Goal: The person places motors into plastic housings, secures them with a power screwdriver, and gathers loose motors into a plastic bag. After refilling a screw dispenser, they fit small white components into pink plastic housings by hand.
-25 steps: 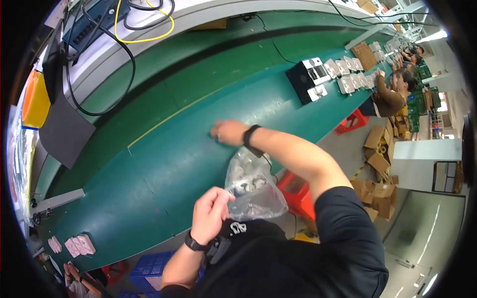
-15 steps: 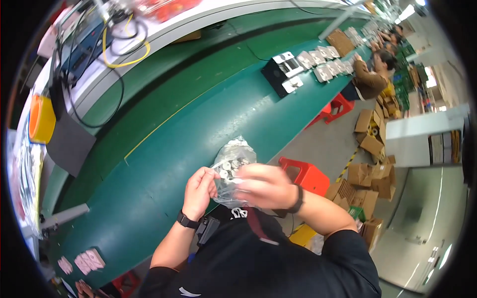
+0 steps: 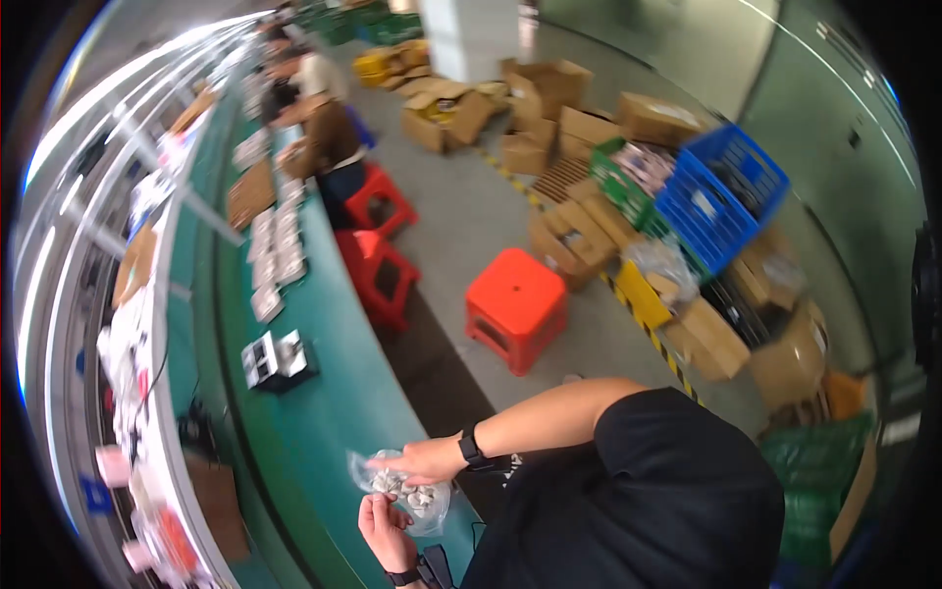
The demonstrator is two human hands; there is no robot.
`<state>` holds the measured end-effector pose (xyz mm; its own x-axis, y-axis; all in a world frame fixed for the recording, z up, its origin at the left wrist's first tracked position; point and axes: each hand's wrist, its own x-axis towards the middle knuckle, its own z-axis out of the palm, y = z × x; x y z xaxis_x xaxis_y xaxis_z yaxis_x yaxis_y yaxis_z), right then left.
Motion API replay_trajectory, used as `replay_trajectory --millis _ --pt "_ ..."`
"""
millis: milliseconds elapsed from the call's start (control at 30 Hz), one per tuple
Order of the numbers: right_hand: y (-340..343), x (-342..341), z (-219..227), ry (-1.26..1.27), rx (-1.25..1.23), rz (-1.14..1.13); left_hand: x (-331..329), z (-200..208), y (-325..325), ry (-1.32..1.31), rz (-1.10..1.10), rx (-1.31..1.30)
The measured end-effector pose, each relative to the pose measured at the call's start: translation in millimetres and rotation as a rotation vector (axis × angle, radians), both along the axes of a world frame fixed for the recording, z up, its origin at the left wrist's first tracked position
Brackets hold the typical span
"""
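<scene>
A clear plastic bag [image 3: 429, 520] lies on the green table close to my body, with several small whitish and metallic parts [image 3: 417, 497] inside. My left hand [image 3: 385, 530] is at the bag's near left edge, its fingers curled and pinching the plastic. My right hand [image 3: 432, 460] reaches across the bag's far side, fingers stretched out over the plastic at its mouth and just above the parts. I see nothing held in the right hand. Its fingertips partly blend with the clear plastic.
A black-and-white device [image 3: 278, 361] stands farther along the green table [image 3: 339, 417], before rows of pale parts [image 3: 278, 245]. Red stools [image 3: 516, 294] stand at right. Cardboard boxes [image 3: 574, 236] and a blue crate [image 3: 721, 196] line the floor. Co-workers [image 3: 329, 137] sit at the far end.
The view has swung to the right, showing more floor and boxes. My right hand, blurred above the bag before, now lies across the bag's far side. The left hand stays at the bag's edge.
</scene>
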<state>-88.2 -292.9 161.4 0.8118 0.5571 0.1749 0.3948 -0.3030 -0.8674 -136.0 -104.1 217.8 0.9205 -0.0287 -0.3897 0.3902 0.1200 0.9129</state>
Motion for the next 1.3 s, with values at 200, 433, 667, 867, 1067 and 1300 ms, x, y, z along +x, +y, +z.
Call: replay_trajectory --millis 200,433,667,867,1067,1300 --pt "-122.0 -49.9 0.8 0.39 0.191 0.165 24.2 38.9 -169.7 -0.087 -0.563 0.166" --pt "-312.3 -103.2 -88.9 0.271 0.439 -0.43 10.0 -25.9 -393.5 -0.155 -0.906 0.336" --pt "-555.4 -134.0 -141.9 0.277 0.031 -0.959 21.2 -89.2 -580.2 -0.704 -0.794 0.809" --pt "-745.7 -71.1 -156.0 0.041 -0.09 -1.113 22.2 -133.2 -566.4 -0.284 -0.977 0.923" --pt "-851.3 -12.8 -180.4 0.174 -0.097 -1.101 -4.3 -154.7 -521.5 0.059 -0.752 1.039" --pt "-842.4 50.2 -339.1 0.288 -0.069 -1.096 -59.5 -197.3 -456.7 0.341 -0.461 1.002"
